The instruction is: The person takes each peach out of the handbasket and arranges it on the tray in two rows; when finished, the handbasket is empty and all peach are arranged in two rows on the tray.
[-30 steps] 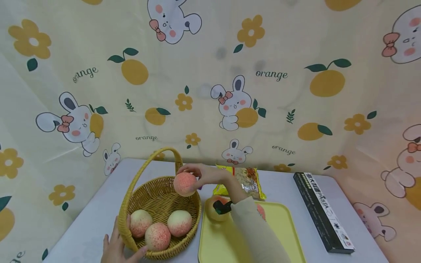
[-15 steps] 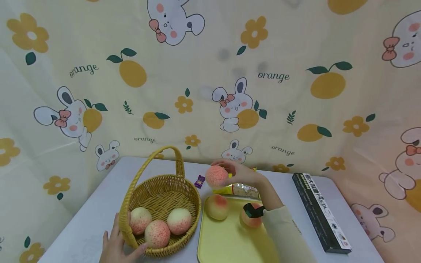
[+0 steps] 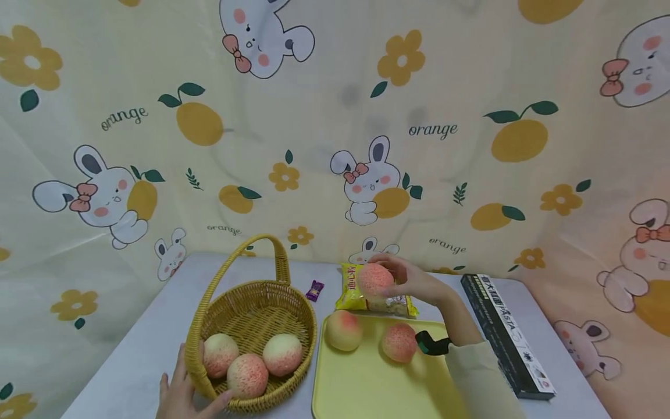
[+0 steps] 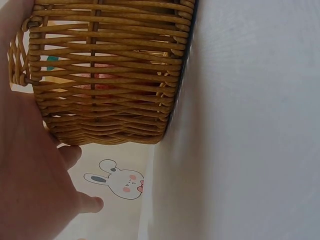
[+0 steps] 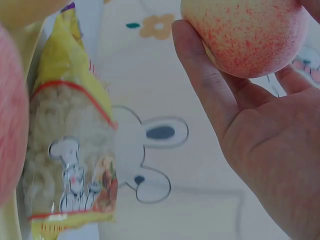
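My right hand (image 3: 400,279) grips a pink-speckled peach (image 3: 374,279) in the air above the far edge of the yellow tray (image 3: 366,390); the right wrist view shows the same peach (image 5: 247,32) between thumb and fingers. Two peaches (image 3: 344,329) (image 3: 399,342) lie on the tray. A wicker basket (image 3: 220,308) with a hoop handle holds three more peaches (image 3: 248,375). My left hand (image 3: 183,396) holds the basket's near rim, palm against the woven wall (image 4: 105,90).
A yellow snack bag (image 3: 350,294) lies behind the tray, a small purple candy wrapper (image 3: 314,289) beside the basket. A long black pasta box (image 3: 505,334) lies on the table's right side. A rabbit-and-orange printed cloth backs the grey table (image 3: 141,349).
My right hand has carried the peach from above the basket rightward, past the basket rim, to above the tray's far edge. The left hand has stayed on the basket.
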The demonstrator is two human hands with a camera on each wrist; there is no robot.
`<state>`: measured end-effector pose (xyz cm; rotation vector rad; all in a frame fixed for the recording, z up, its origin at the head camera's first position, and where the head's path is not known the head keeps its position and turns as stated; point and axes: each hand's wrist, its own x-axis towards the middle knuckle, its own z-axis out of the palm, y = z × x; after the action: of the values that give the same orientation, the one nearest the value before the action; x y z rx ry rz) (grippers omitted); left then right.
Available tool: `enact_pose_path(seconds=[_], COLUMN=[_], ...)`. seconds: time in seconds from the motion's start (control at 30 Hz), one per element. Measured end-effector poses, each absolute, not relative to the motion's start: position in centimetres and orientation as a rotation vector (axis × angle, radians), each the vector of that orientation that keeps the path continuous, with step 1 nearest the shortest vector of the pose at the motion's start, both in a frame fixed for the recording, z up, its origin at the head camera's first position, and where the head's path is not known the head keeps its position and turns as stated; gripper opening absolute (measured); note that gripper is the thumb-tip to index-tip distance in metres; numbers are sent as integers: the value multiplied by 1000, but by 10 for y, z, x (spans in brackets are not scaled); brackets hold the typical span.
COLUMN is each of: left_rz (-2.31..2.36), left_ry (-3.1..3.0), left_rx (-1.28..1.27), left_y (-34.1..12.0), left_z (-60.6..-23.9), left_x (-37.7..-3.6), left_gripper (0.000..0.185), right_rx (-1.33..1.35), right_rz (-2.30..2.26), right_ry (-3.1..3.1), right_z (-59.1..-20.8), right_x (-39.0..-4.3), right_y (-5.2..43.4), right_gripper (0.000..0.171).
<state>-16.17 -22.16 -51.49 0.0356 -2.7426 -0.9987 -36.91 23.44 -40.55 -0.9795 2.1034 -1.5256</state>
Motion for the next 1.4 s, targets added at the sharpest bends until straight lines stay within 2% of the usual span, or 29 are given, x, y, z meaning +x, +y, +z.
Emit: enact_pose_path(seconds=[0.2,0.77,1.07,1.4], left_rz=[-999,-993,-993,-947], left_ry=[-2747,-2715,-2749,-2792], left_rx=[34,-14,-11,15], left_y=[-223,-222,-224,-225], left_z=[-516,-519,-518,-519], left_x=[-161,-161,-162,-161], left_gripper=[107,106,107,106], right_rx=[-975,-766,-605,-570], right_rz=[-1548,-1588,-1564,-1583], right_ry=[2141,2236,2305,2186], right_z=[-408,-436,-455,-476], right_x=[-364,-334,-317,-297], right_y=[251,312,341,358], right_gripper=[67,57,60,63])
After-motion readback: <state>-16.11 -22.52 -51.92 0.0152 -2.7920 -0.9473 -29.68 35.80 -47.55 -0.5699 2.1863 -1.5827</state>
